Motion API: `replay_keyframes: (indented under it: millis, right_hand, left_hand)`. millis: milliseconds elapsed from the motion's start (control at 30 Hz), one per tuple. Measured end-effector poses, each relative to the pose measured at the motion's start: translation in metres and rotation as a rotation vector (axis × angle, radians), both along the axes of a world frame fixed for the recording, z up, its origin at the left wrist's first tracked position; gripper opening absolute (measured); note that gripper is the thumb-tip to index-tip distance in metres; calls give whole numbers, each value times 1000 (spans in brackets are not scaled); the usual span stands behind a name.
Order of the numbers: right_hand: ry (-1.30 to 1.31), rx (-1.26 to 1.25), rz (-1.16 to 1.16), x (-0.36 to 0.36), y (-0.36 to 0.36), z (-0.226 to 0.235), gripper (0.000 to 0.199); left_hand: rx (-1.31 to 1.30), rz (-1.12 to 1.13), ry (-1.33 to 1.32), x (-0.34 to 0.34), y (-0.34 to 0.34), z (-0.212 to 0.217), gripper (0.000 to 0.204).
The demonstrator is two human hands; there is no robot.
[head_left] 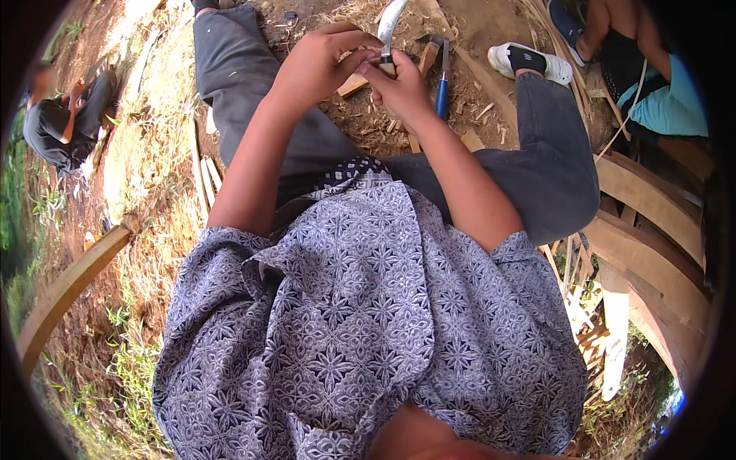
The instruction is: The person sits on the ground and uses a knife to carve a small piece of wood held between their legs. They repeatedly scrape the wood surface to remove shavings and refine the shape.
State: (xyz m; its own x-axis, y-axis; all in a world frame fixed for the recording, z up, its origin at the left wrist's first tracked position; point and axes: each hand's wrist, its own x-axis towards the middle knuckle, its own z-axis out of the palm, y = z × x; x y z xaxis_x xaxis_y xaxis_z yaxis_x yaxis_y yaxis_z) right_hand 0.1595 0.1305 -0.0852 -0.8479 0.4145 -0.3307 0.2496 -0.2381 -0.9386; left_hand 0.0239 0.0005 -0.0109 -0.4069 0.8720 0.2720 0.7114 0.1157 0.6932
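Note:
A knife with a curved, pale metal blade (392, 24) points away from me, between my raised hands. My right hand (405, 93) is closed round its handle, just below a dark collar. My left hand (323, 67) is closed with its fingertips pinched together beside the base of the blade. Whatever sits in those fingertips is too small or hidden to make out. On the ground just right of my hands lies a blue-handled tool (442, 98) with a narrow metal blade. Next to it is a wooden-handled tool (429, 55) with a dark head.
Wood shavings and offcuts (487, 88) litter the ground between my legs. Curved planks (652, 184) are stacked at my right, near a seated person in turquoise (678, 103). A curved beam (73, 295) stands at my left. Another person (61, 126) sits at the far left.

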Motion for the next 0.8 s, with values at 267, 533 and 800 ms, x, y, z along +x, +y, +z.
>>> replay_keyframes:
  millis: [267, 533, 800]
  right_hand:
    - [-494, 92, 48, 17, 10, -50, 52]
    - [-238, 91, 153, 12, -21, -18, 48]
    - [-250, 145, 181, 18, -34, -35, 41]
  left_hand:
    - [74, 290, -131, -22, -24, -25, 22]
    - [107, 309, -232, -15, -27, -32, 14]
    - [215, 388, -250, -6, -19, -43, 18]
